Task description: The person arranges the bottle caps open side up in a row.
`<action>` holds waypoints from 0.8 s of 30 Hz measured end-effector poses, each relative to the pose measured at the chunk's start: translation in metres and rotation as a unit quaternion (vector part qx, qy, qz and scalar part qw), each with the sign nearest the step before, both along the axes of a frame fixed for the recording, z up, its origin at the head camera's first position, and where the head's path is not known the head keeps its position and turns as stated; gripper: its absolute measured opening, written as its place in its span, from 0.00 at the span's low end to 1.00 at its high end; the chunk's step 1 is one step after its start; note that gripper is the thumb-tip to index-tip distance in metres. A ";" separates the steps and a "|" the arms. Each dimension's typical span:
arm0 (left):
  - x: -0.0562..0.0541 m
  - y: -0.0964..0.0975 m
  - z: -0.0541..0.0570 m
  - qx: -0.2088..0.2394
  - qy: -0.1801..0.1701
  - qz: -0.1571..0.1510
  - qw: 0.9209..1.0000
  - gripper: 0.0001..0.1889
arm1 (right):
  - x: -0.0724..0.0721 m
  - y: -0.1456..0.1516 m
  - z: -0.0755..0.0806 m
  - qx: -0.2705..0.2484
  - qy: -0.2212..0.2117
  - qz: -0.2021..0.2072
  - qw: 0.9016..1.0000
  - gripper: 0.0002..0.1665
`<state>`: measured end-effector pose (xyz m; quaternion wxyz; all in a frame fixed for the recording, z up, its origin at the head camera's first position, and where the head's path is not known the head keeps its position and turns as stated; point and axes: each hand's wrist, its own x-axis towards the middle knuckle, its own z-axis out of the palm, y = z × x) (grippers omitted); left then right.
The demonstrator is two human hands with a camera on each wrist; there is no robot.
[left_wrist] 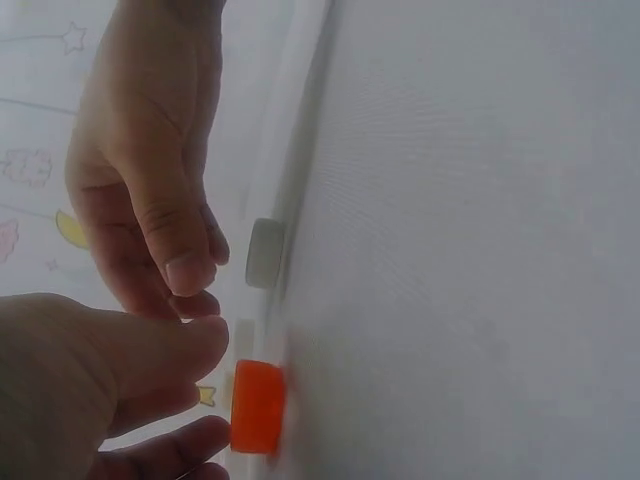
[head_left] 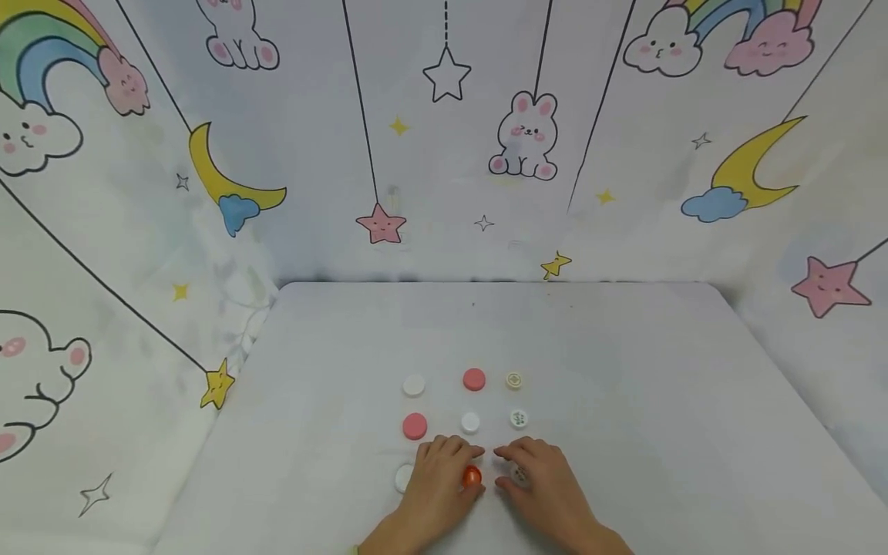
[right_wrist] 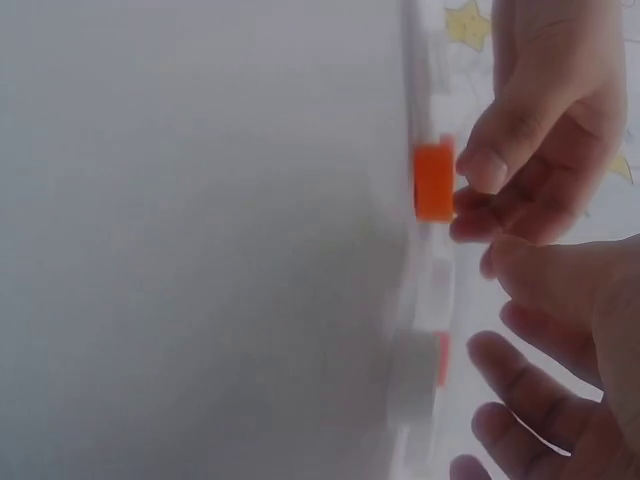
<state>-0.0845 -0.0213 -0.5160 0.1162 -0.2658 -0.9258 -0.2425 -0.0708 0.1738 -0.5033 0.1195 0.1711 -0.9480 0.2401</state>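
On the white table, my left hand hovers over a shiny orange-red bottle cap, its fingers and thumb loosely bent. The left wrist view shows that orange cap resting on the table, with the fingertips close beside its top; whether they touch cannot be told. My right hand arches over a white cap with dark markings, which the fingers partly cover. Between the right thumb and fingers there is a gap, seen in the right wrist view. Left of my left hand, a white cap is partly hidden.
Further back, more caps stand in rows: a white one, a pink-red one, a yellowish one, another pink-red one, a plain white one and a white one with green markings. A cartoon-printed curtain surrounds the table.
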 end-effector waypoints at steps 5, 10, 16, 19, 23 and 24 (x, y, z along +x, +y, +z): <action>-0.003 0.010 0.002 -0.016 -0.011 -0.020 1.000 0.22 | 0.001 0.016 -0.004 -0.007 0.004 -0.015 1.000 0.25; -0.004 0.017 0.005 -0.019 -0.026 -0.035 0.999 0.21 | 0.004 0.026 -0.008 -0.015 -0.015 -0.029 0.999 0.25; -0.003 0.021 0.003 -0.028 -0.036 -0.040 0.998 0.20 | 0.009 0.028 -0.008 0.000 -0.033 -0.050 0.998 0.26; -0.003 0.023 0.002 -0.030 -0.032 -0.040 0.998 0.20 | 0.010 0.031 -0.009 0.004 -0.025 -0.050 0.998 0.26; -0.004 0.028 0.002 -0.034 -0.020 -0.038 0.998 0.20 | 0.010 0.034 -0.012 0.008 -0.019 -0.047 0.999 0.26; -0.004 0.029 0.001 -0.035 -0.018 -0.038 0.998 0.20 | 0.010 0.034 -0.013 0.008 -0.017 -0.046 0.999 0.26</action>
